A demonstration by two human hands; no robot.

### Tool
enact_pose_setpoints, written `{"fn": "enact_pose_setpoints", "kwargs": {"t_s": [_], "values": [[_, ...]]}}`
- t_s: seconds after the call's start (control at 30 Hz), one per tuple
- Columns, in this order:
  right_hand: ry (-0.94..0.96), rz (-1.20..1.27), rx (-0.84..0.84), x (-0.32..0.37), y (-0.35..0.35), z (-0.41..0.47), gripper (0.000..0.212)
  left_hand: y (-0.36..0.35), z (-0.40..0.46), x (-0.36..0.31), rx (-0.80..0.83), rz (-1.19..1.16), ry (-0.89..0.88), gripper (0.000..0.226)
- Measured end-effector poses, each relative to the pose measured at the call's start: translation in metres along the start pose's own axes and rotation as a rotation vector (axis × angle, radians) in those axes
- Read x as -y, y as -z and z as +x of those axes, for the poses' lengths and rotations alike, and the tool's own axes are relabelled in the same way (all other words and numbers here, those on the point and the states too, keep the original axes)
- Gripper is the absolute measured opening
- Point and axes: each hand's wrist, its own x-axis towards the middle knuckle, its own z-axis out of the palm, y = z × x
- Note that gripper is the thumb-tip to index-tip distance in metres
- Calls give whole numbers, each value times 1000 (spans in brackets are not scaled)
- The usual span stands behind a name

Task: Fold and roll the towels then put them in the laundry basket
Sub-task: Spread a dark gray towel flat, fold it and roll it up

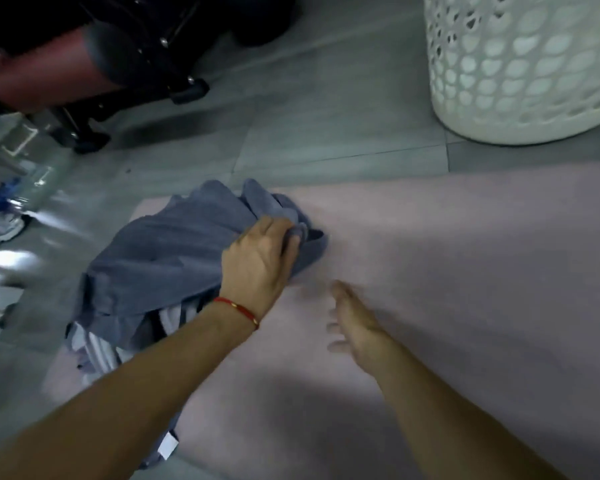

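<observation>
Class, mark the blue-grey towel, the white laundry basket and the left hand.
blue-grey towel (160, 251), head view, flat middle of the cloth.
white laundry basket (520, 74), head view, perforated side wall.
left hand (257, 261), head view, back of the hand.

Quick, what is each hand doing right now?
Left hand: grips the blue-grey towel.
Right hand: open, fingers spread, holding nothing, over the pink mat.

Dim, motion-blurred; glare at left edge
</observation>
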Motion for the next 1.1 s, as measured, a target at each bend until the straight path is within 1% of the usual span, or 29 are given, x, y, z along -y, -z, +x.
{"fn": "enact_pose_setpoints", "kwargs": {"t_s": [0.03,0.07,0.1,0.13,0.17,0.2,0.23,0.27,0.3,0.33,0.37,0.4,0.43,0.5,0.57,0.6,0.67,0.7,0.73,0.8,0.87,0.9,0.93,0.97,1.03,1.07,1.1], "values": [[-89,249,58,-3,-2,2,70,6,-6,-15,-34,-74,-14,22],[-132,454,154,-6,-2,8,73,12,-11,-28,-66,-135,-10,21],[-115,605,284,-7,-1,12,75,16,-16,-38,-91,-183,1,21],[-75,713,387,-4,1,15,72,19,-20,-45,-103,-226,6,22],[-16,805,417,3,5,18,64,21,-24,-49,-100,-265,3,23],[54,859,361,14,9,16,54,23,-30,-49,-90,-295,-10,22],[133,879,267,28,15,10,43,27,-35,-49,-76,-315,-31,20],[213,807,114,44,25,3,29,29,-40,-48,-50,-323,-61,20],[288,682,-28,60,42,-3,15,30,-45,-48,-17,-318,-99,20],[361,471,-167,76,63,-14,13,27,-50,-48,30,-299,-137,19],[427,244,-262,93,87,-27,21,22,-53,-52,92,-276,-172,19],[495,-2,-323,106,113,-43,27,15,-54,-59,168,-252,-199,19],[533,-218,-336,118,141,-58,30,7,-52,-69,233,-230,-228,20],[511,-536,-341,131,192,-93,32,-7,-43,-101,303,-211,-304,22],[487,-760,-385,134,239,-130,32,-13,-31,-147,385,-244,-426,28],[486,-869,-433,132,262,-150,32,-12,-27,-174,426,-287,-490,27],[497,-1058,-576,121,304,-199,33,-3,-21,-233,475,-427,-585,17],[510,-1130,-664,111,324,-224,35,3,-22,-263,497,-504,-630,13],[518,-1196,-747,97,344,-249,37,7,-25,-296,519,-570,-689,14],[466,-1252,-858,58,383,-293,45,14,-44,-358,585,-634,-828,19],[361,-1176,-880,9,413,-316,48,11,-64,-400,691,-576,-922,31],[311,-1086,-892,-20,427,-324,47,4,-72,-419,727,-545,-941,34],[281,-974,-902,-47,436,-323,41,-10,-71,-427,734,-517,-918,33],[251,-833,-920,-76,445,-322,35,-28,-68,-439,712,-497,-893,30],[229,-540,-999,-130,459,-312,30,-66,-47,-459,606,-433,-851,29],[225,-414,-1067,-150,463,-305,29,-84,-31,-469,546,-367,-822,33],[210,-302,-1125,-166,464,-298,32,-98,-12,-479,485,-294,-779,37]]}}
